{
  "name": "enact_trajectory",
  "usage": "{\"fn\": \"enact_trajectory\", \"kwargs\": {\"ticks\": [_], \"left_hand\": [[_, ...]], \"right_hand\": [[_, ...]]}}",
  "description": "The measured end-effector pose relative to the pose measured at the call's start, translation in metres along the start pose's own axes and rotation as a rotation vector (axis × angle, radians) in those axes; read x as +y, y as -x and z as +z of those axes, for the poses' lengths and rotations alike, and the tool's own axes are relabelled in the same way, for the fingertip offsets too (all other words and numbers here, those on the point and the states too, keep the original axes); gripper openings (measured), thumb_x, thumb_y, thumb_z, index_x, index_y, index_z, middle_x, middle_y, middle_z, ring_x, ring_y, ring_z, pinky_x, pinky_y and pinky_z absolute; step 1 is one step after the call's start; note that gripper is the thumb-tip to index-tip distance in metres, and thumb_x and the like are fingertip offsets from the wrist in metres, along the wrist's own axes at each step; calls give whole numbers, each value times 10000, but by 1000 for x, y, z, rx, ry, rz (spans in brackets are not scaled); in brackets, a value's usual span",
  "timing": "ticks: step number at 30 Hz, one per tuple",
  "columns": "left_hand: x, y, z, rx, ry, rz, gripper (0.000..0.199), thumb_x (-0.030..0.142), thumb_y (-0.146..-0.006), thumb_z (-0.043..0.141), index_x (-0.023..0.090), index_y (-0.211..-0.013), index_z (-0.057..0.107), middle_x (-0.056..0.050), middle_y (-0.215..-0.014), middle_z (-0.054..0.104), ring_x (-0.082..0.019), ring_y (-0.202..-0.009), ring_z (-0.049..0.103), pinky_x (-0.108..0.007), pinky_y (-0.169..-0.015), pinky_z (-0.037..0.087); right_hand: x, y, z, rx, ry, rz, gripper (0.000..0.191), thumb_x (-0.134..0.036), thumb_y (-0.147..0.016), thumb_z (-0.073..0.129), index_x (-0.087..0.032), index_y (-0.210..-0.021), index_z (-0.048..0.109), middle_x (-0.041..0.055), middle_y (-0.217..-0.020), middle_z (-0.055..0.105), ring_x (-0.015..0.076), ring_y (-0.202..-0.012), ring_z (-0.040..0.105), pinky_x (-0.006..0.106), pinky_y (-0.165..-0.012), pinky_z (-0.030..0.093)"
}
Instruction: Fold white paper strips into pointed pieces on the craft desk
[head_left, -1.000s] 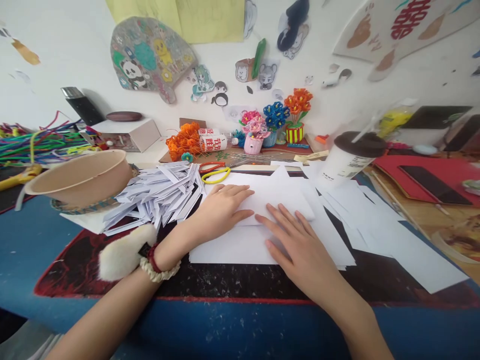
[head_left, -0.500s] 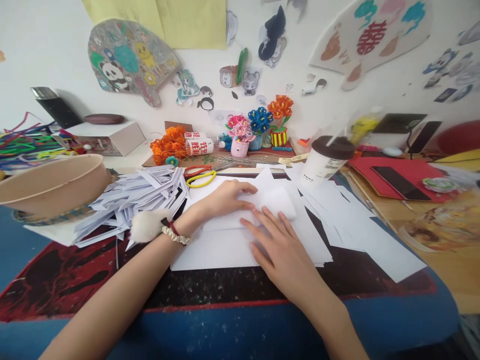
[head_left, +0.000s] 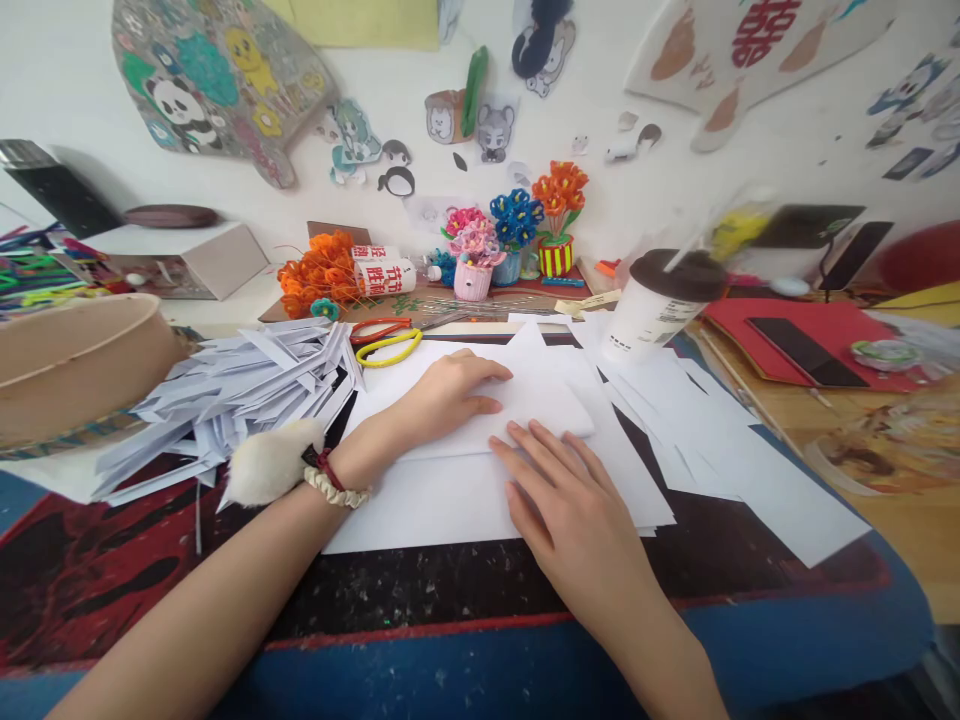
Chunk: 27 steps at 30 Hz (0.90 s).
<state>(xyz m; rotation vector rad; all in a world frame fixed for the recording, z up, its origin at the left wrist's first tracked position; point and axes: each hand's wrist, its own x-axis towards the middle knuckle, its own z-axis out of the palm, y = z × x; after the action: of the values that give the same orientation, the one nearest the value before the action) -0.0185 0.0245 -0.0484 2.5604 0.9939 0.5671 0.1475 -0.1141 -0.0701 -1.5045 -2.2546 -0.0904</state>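
Note:
A folded white sheet (head_left: 536, 395) lies on a stack of white paper (head_left: 427, 505) in the middle of the dark mat. My left hand (head_left: 454, 395) rests on the folded sheet's left part, its fingers apart and curved slightly. On the sheet's near edge my right hand (head_left: 562, 480) lies with its fingers spread. Neither hand is wrapped round anything. A scrunchie with a white fluffy ball (head_left: 274, 462) circles my left wrist. Behind my left hand are scissors with yellow and red handles (head_left: 390, 350).
Folded paper strips (head_left: 255, 390) are heaped left, beside a beige bowl (head_left: 82, 360). A lidded cup (head_left: 660, 305) and loose sheets (head_left: 720, 430) are on the right. Pipe-cleaner flowers (head_left: 476, 245) line the back. A phone (head_left: 806, 352) lies on a red folder.
The folded sheet looks flatter, with a sharper near edge. My hands have hardly moved on it. The whole view has shifted a little.

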Motion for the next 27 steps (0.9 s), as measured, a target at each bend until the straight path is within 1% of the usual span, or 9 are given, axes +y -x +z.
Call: {"fn": "enact_trajectory", "kwargs": {"ticks": [3,9,16,22,24,27], "left_hand": [[-1,2,2,13,12,11,315,186,-816,673,191,-1129,643,-56,-1144,690,-227,-1090,592,-382,-965,464],[-1,3,3,20,6,35,294,186,-837,659,167,-1130,647,-66,-1135,695,-220,-1069,598,-378,-958,469],[-3,4,5,32,7,55,279,190,-851,640,191,-1130,648,-58,-1114,699,-215,-1058,602,-379,-943,480],[-3,5,5,33,1,66,288,177,-857,630,166,-1145,646,-73,-1125,694,-210,-1058,600,-367,-946,476],[-2,7,4,18,-3,66,307,204,-866,623,164,-1170,632,-76,-1144,687,-214,-1064,597,-373,-952,470],[-2,10,2,-17,-21,82,389,295,-863,636,161,-1226,598,-91,-1189,664,-232,-1088,586,-391,-965,452]], "right_hand": [[1,0,1,-24,21,-13,406,-255,-988,369,-225,-1364,519,14,-1436,497,233,-1350,430,516,-1133,341],[2,0,1,-44,29,-24,414,-261,-990,359,-225,-1375,507,6,-1449,477,225,-1363,414,511,-1139,336],[3,0,1,-69,36,-30,429,-267,-991,350,-223,-1398,478,-1,-1479,431,213,-1388,374,499,-1144,338],[3,0,1,-62,18,-26,420,-270,-988,363,-236,-1387,488,-8,-1462,452,211,-1373,399,507,-1141,336],[4,0,1,-60,10,-21,418,-274,-987,367,-235,-1384,491,-7,-1457,459,213,-1368,406,513,-1138,337],[4,0,2,-64,-4,-16,415,-283,-989,368,-233,-1381,495,-9,-1455,462,211,-1370,404,518,-1138,334]]}}
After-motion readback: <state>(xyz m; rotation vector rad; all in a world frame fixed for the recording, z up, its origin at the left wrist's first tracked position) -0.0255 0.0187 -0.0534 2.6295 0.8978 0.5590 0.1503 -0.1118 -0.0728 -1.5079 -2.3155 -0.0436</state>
